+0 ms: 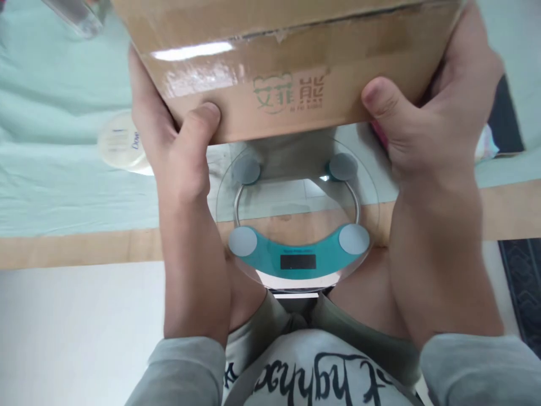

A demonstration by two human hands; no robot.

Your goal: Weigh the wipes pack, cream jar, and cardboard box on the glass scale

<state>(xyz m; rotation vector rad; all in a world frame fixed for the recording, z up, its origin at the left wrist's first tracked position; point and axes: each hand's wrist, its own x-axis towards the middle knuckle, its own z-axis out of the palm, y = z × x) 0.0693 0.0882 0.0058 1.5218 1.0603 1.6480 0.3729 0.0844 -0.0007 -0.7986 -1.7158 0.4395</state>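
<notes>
A brown cardboard box (262,73) with clear tape and printed characters on its near side is held up at the top of the head view. My left hand (181,135) grips its left end, the thumb pressed on the near face. On the right end, my right hand (431,107) does the same; the other fingers of both hands are mostly hidden behind the box. Below and beyond the box lies a round glass scale (296,262) with a teal panel, four round pads and a dark, blank display. The box covers part of its far edge.
A white Dove container (120,141) lies left of my left hand on the pale green cloth (54,186). A clear object (80,20) is at the upper left. The table's wooden edge (76,248) runs across the view. A dark flat item (505,121) sits at the right.
</notes>
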